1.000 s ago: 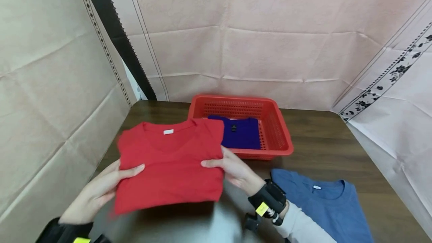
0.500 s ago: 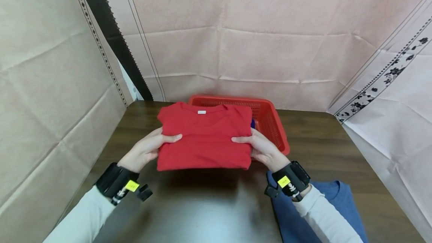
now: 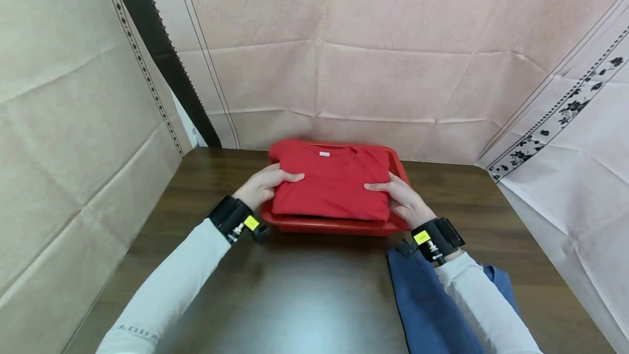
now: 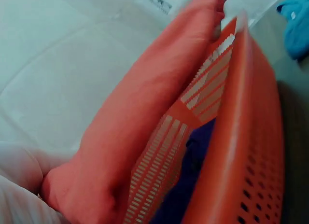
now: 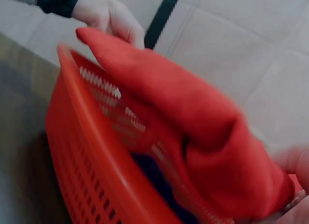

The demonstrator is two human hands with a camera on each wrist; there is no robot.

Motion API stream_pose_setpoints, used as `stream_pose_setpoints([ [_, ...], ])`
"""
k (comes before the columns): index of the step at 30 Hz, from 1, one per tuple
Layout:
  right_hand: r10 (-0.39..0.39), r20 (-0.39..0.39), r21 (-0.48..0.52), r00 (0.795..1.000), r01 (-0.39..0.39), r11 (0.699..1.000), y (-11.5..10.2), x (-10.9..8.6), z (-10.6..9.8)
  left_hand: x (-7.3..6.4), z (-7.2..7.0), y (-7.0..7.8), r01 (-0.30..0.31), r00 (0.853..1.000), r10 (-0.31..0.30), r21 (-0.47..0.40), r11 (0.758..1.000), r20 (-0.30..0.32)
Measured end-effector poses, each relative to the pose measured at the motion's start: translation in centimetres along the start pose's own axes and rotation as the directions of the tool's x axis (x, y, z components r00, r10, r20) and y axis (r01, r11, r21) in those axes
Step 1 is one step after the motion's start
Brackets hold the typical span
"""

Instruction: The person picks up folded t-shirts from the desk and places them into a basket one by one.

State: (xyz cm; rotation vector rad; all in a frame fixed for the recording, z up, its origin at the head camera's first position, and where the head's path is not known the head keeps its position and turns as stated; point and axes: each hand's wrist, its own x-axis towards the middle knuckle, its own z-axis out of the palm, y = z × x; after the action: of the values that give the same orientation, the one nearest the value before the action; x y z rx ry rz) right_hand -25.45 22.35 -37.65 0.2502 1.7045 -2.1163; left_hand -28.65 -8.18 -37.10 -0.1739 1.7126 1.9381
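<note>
A folded red shirt (image 3: 334,184) with a white neck label is held level over the red plastic basket (image 3: 339,226). My left hand (image 3: 267,183) grips its left side, thumb on top and the other fingers underneath. On the opposite side my right hand (image 3: 403,196) holds it the same way. Both wrist views show the shirt at the basket's opening, above the rim. Below it, inside the basket, part of a dark blue-purple shirt (image 4: 181,185) shows in the left wrist view; the red one hides it in the head view.
A folded blue shirt (image 3: 422,305) lies on the wooden table (image 3: 275,299) at the front right, partly under my right forearm. Pale cloth sheets (image 3: 373,70) hang behind the basket and along both sides of the table.
Both hands have carried the red shirt forward and to the right, from left of the basket to over it. The dark blue-purple shirt has become covered in the head view.
</note>
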Motion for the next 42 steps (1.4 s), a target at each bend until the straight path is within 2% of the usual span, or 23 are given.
stream_pose_setpoints([
  [8, 0.085, -0.160, 0.009, 0.983, -0.084, 0.996, 0.9, 1.9, -1.6, 2.9, 1.6, -0.8, 0.017, 0.997, -0.015, 0.028, 0.999, -0.071],
  [12, 0.089, -0.163, -0.001, 0.983, -0.090, 0.996, 1.2, 2.3, -2.0, 3.8, 1.9, -1.6, 0.053, 0.996, -0.048, 0.072, 0.996, -0.078],
  [18, 0.074, -0.141, -0.097, 0.987, -0.088, 0.991, 1.5, 2.2, -2.2, 4.2, 2.2, -2.3, 0.087, 0.994, -0.074, 0.174, 0.981, -0.078],
  [22, 0.040, -0.146, -0.199, 0.988, -0.069, 0.978, 1.5, 1.6, -2.1, 3.6, 1.8, -2.1, 0.074, 0.993, -0.044, 0.305, 0.949, -0.106],
  [24, -0.027, -0.147, -0.335, 0.989, -0.024, 0.942, 1.5, 1.1, -2.0, 3.0, 1.7, -1.9, 0.046, 0.993, 0.005, 0.414, 0.909, -0.122],
  [25, -0.080, -0.138, -0.426, 0.987, 0.014, 0.904, 1.5, 0.8, -2.0, 2.7, 1.7, -1.8, 0.020, 0.990, 0.050, 0.484, 0.875, -0.131],
  [26, -0.152, -0.124, -0.529, 0.981, 0.064, 0.846, 1.5, 0.5, -2.0, 2.4, 1.9, -1.7, -0.017, 0.986, 0.108, 0.562, 0.827, -0.129],
  [27, -0.229, -0.097, -0.634, 0.968, 0.117, 0.764, 1.6, 0.2, -1.9, 2.0, 2.0, -1.6, -0.055, 0.976, 0.178, 0.646, 0.762, -0.127],
  [28, -0.306, -0.049, -0.728, 0.951, 0.176, 0.662, 1.6, 0.1, -1.9, 1.7, 2.2, -1.4, -0.098, 0.960, 0.259, 0.732, 0.674, -0.110],
  [29, -0.367, 0.009, -0.802, 0.930, 0.226, 0.553, 1.6, 0.0, -1.8, 1.5, 2.3, -1.3, -0.133, 0.940, 0.332, 0.810, 0.571, -0.079],
  [30, -0.406, 0.076, -0.852, 0.911, 0.271, 0.447, 1.6, -0.1, -1.8, 1.3, 2.5, -1.1, -0.163, 0.922, 0.387, 0.877, 0.452, -0.029],
  [31, -0.419, 0.149, -0.886, 0.896, 0.309, 0.346, 1.7, -0.1, -1.9, 1.1, 2.7, -1.1, -0.192, 0.908, 0.417, 0.924, 0.332, 0.039],
  [32, -0.402, 0.218, -0.902, 0.889, 0.341, 0.266, 1.7, -0.1, -1.9, 1.0, 2.9, -1.0, -0.218, 0.905, 0.409, 0.953, 0.211, 0.116],
  [33, -0.353, 0.284, -0.905, 0.891, 0.371, 0.209, 1.8, 0.0, -1.9, 1.0, 3.1, -1.1, -0.249, 0.911, 0.364, 0.962, 0.110, 0.195],
  [34, -0.281, 0.325, -0.905, 0.903, 0.383, 0.185, 1.9, 0.0, -1.9, 1.0, 3.2, -1.2, -0.279, 0.921, 0.288, 0.960, 0.023, 0.261],
  [35, -0.200, 0.345, -0.907, 0.917, 0.381, 0.178, 2.0, 0.1, -1.9, 1.0, 3.4, -1.3, -0.302, 0.933, 0.195, 0.953, -0.027, 0.301],
  [36, -0.123, 0.350, -0.913, 0.929, 0.367, 0.175, 2.1, 0.2, -1.9, 1.1, 3.5, -1.5, -0.317, 0.942, 0.099, 0.947, -0.058, 0.321],
  [37, -0.054, 0.344, -0.920, 0.937, 0.348, 0.179, 2.1, 0.2, -1.9, 1.1, 3.6, -1.7, -0.312, 0.949, 0.010, 0.947, -0.070, 0.314],
  [39, 0.047, 0.313, -0.934, 0.949, 0.298, 0.198, 2.2, 0.3, -1.9, 1.2, 3.7, -2.0, -0.271, 0.959, -0.111, 0.959, -0.076, 0.262],
  [42, 0.098, 0.294, -0.939, 0.951, 0.268, 0.217, 2.2, 0.7, -1.8, 1.4, 3.7, -2.4, -0.205, 0.969, -0.154, 0.977, -0.060, 0.194],
])
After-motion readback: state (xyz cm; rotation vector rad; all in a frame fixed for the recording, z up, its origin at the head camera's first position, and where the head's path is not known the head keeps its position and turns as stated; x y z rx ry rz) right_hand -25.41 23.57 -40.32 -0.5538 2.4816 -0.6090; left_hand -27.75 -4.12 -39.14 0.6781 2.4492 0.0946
